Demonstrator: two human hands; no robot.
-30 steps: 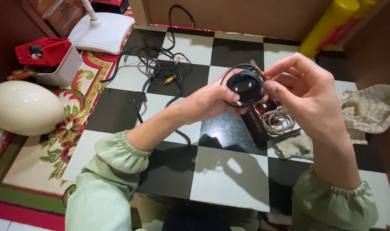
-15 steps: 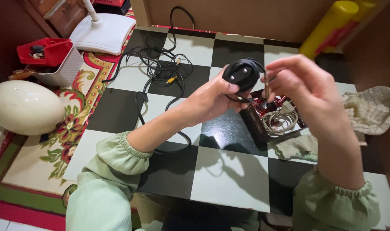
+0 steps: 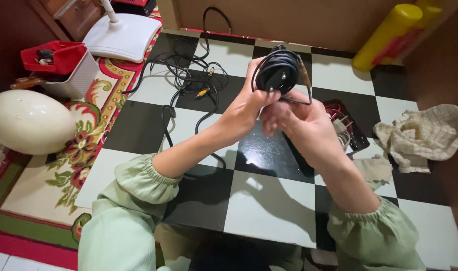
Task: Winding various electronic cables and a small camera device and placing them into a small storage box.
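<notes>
Above the checkered table (image 3: 269,200), left hand (image 3: 249,108) grips a black adapter (image 3: 275,75) face-up, right hand (image 3: 299,123) pinching its cord beside the tray (image 3: 357,135).

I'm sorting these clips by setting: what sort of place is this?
Most likely a room in a home, worked at floor level. A patterned floral rug lies beside a low black-and-white chequered table, with a white fan base and a yellow toy bat close by.
</notes>
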